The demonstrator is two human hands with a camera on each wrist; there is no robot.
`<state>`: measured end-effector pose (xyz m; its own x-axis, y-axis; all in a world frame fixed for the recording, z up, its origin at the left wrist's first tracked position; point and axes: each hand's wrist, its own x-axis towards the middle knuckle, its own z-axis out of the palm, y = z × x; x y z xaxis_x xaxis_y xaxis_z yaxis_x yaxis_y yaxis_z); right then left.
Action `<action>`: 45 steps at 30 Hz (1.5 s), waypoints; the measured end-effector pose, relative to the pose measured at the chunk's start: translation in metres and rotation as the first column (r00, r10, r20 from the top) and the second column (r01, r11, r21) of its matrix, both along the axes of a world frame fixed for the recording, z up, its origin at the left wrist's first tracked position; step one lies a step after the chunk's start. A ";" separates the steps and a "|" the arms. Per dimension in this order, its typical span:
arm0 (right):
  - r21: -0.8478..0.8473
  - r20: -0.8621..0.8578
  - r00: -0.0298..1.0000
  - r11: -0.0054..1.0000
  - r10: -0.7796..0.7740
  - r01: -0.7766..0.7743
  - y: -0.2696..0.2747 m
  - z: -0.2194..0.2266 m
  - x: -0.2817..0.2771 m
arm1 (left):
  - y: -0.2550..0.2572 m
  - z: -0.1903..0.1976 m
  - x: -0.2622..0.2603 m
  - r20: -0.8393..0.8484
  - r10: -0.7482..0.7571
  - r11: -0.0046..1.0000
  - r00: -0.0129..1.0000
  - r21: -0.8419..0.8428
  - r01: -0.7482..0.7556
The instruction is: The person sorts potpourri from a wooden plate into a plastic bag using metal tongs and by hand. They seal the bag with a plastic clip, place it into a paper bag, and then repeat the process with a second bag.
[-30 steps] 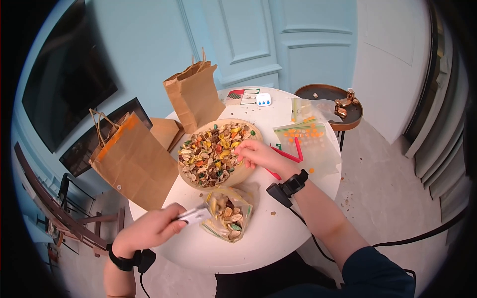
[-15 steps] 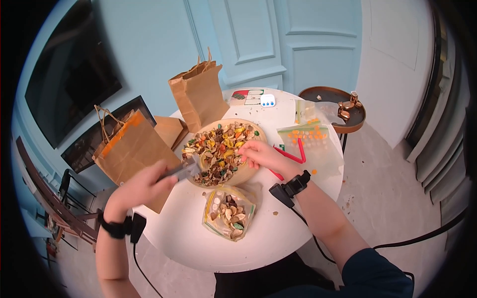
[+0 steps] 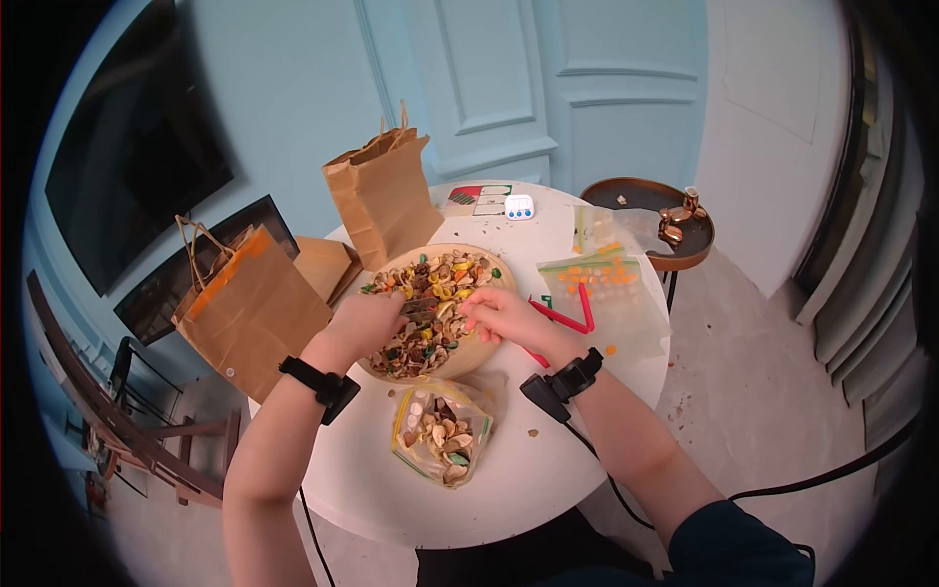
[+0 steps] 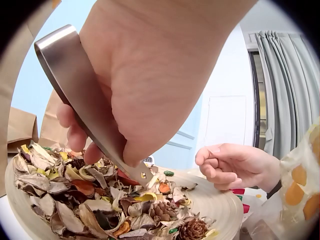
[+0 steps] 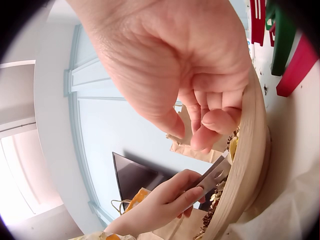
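Metal tongs are gripped in the left hand, their tips down among the dried petals on the round wooden plate. Small cones and yellow, orange and green bits are mixed in. At the plate's right side hovers the right hand, fingers loosely curled; the right wrist view shows nothing held between its fingers. In front of the plate, a clear zip bag stands with its mouth spread, with petals and pale round pieces inside.
Brown paper bags stand left of and behind the plate. Red tongs and zip bags with orange pieces lie right. A white timer sits at the back, a side table beyond.
The left hand has moved with the metal tongs from above the zip bag, up and to the right, into the petals on the plate. The right hand has hardly moved.
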<state>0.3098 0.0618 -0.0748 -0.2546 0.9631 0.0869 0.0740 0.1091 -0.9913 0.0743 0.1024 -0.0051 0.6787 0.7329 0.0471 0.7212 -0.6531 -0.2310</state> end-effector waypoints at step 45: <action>0.038 0.042 0.999 0.999 0.000 -0.002 -0.001 -0.001 0.000 | -0.132 0.090 -0.050 0.494 0.123 0.973 0.860 -0.229 -0.007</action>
<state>0.3096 0.0605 -0.0755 -0.2601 0.9590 0.1125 0.1158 0.1466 -0.9824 0.0248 -0.0300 0.0852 0.5546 0.8059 0.2071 0.7431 -0.5917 0.3126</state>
